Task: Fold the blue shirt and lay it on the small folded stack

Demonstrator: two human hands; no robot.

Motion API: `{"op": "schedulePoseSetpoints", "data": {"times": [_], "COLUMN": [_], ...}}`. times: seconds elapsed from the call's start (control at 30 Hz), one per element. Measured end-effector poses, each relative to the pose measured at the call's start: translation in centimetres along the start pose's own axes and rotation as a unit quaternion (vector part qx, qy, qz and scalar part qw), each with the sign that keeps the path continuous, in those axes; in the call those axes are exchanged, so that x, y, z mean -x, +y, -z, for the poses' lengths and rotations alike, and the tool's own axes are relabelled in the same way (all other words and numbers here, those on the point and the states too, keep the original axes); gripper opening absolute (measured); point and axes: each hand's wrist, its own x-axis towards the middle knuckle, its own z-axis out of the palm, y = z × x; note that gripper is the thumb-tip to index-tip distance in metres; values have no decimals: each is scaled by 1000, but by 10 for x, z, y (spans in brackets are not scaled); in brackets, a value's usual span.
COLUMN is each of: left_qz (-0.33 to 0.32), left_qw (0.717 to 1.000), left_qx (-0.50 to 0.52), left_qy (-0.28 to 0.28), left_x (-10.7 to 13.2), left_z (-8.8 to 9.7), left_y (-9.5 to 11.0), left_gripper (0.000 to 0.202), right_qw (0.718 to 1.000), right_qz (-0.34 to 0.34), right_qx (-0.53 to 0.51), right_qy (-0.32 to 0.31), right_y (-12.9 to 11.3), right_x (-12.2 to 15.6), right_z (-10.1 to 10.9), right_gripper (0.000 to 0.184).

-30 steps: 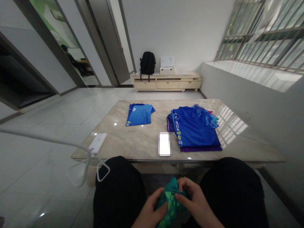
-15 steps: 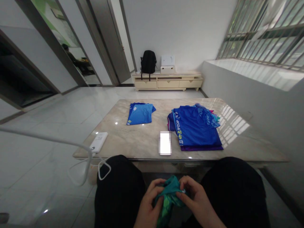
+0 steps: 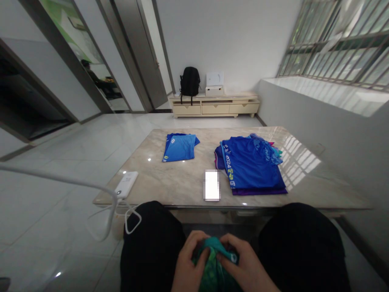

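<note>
A bunched green and teal cloth garment (image 3: 212, 263) hangs between my knees, its upper edge gathered up and its lower part running out of view. My left hand (image 3: 192, 259) grips it from the left, thumb on the near side. On the other side my right hand (image 3: 243, 259) pinches the same cloth near a small white mark. On the table ahead, a pile of folded blue and purple garments (image 3: 253, 166) lies to the right, white print along its left side. Farther left lie smaller folded blue garments (image 3: 180, 148).
The marble-topped table (image 3: 164, 182) spans the space beyond my knees. A blurred-out white rectangle (image 3: 212, 185) lies near its front edge, a white power bank (image 3: 127, 184) with a cable (image 3: 133, 219) at its left. Behind stands a low cabinet (image 3: 215, 107) bearing a black backpack (image 3: 190, 82). A person (image 3: 94, 75) sits beyond a doorway.
Both hands have lowered slightly, and the green cloth between them has been gathered differently, its teal edge now forming a band across the top. The garments on the table have stayed put.
</note>
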Motion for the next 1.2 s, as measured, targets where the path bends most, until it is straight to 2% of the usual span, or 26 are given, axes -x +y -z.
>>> {"op": "schedulePoseSetpoints", "data": {"times": [0.07,0.13,0.2,0.27,0.3,0.33,0.43,0.53,0.6,0.67,0.73,0.77,0.87,0.97,1.0,1.07,1.13,1.2], "left_qz": [-14,-33,-24,13,34,52,111,181,201,191,159,142,82,29,41,117,213,274], "left_qw": [997,996,1000,991,984,978,961,945,949,960,961,952,901,837,822,814,821,827], "left_qx": [-49,-58,-3,86,127,161,229,256,220,147,53,5,-118,-170,-173,-168,-167,-163], "left_qy": [62,61,-19,-99,-118,-125,-110,-96,-105,-144,-221,-271,-408,-519,-542,-544,-502,-463], "left_x": [4,10,15,15,13,9,-5,-14,-15,-17,-24,-29,-56,-94,-105,-124,-133,-133], "left_z": [2,-1,-10,-23,-29,-35,-45,-47,-47,-45,-41,-39,-40,-60,-71,-92,-108,-116], "left_y": [-2,-6,-13,-20,-24,-26,-29,-31,-32,-31,-28,-26,-22,-30,-36,-52,-70,-88], "left_gripper": [15,17,30,62,75,79,62,64,64,53,35,27,15,31,36,37,33,30], "right_qw": [999,996,995,994,995,996,998,999,998,999,999,999,999,999,999,999,999,999], "right_qz": [2,8,17,24,27,31,34,39,41,36,34,37,46,46,44,36,25,20], "right_qx": [-33,-58,-75,-97,-98,-88,-28,22,27,18,13,11,0,-12,-14,-20,-31,-42], "right_qy": [40,68,65,33,11,-10,-34,24,27,7,4,8,2,-18,-17,-11,-11,-15], "right_y": [-1,0,1,0,-1,-2,-5,4,16,27,36,39,46,53,55,58,58,57], "right_x": [-6,-11,-14,-16,-18,-22,-49,-100,-137,-167,-185,-191,-196,-194,-193,-193,-194,-196], "right_z": [4,6,2,-4,-5,-4,14,42,56,64,68,70,73,72,72,71,71,72], "right_gripper": [14,19,22,24,24,24,25,28,30,34,42,47,48,42,43,46,45,43]}}
